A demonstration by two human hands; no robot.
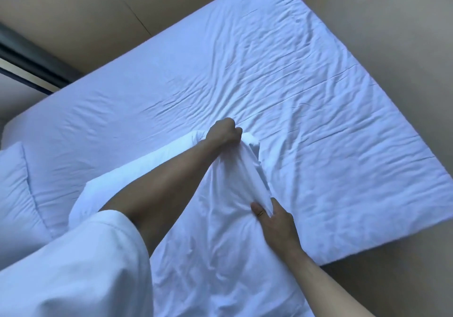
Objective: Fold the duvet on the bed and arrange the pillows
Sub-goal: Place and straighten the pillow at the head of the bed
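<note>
A white pillow lies in front of me on the bed, which is covered by a wrinkled white sheet. My left hand is a closed fist gripping the far end of the pillow's loose case. My right hand pinches the bunched fabric of the same case nearer to me, thumb on top. A second white pillow lies flat at the left edge of the bed. No duvet can be told apart from the sheet.
Beige floor surrounds the bed on the right and far sides. A dark strip along a wall or frame runs at the upper left. My white sleeve fills the lower left corner.
</note>
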